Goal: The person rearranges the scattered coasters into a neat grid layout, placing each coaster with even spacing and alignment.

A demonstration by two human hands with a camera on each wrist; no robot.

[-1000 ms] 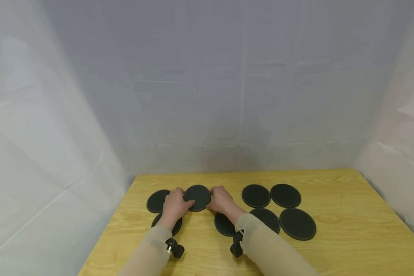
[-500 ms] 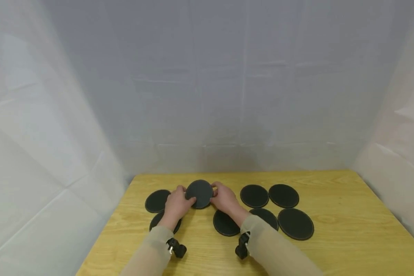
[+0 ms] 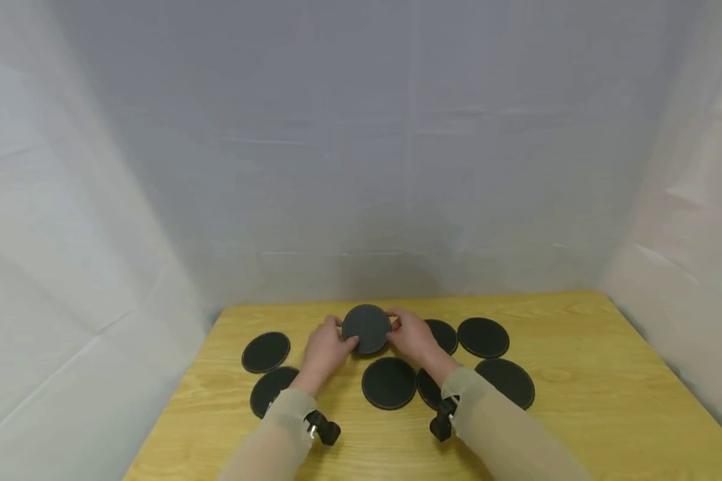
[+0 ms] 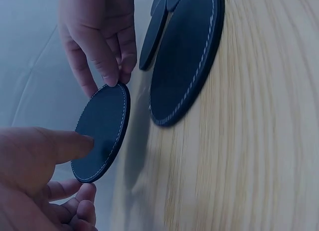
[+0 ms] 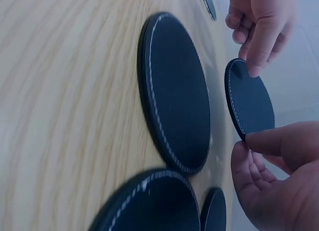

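Note:
A round black coaster [image 3: 367, 329] with pale stitching round its rim is held above the far part of the table by both hands. On its left side my left hand [image 3: 327, 346] pinches it, the thumb lying on the top face and the fingers beneath. My right hand [image 3: 414, 336] pinches the opposite edge between thumb and fingertips. In the left wrist view the coaster [image 4: 102, 133] is tilted and apart from the wood, casting a shadow on it. Below it lies another black coaster [image 3: 389, 383] flat on the table.
Two coasters lie at the left, one far [image 3: 266, 352] and one near coaster [image 3: 272, 391] partly behind the left wrist. Several more, such as this coaster [image 3: 483, 337], lie at the right, some partly covered by the right arm. White sheeting [image 3: 361, 167] surrounds the wooden table [image 3: 608, 401].
Both hands have raised the coaster off the table and carried it to the right, toward the right-hand group. The other coasters have stayed where they were.

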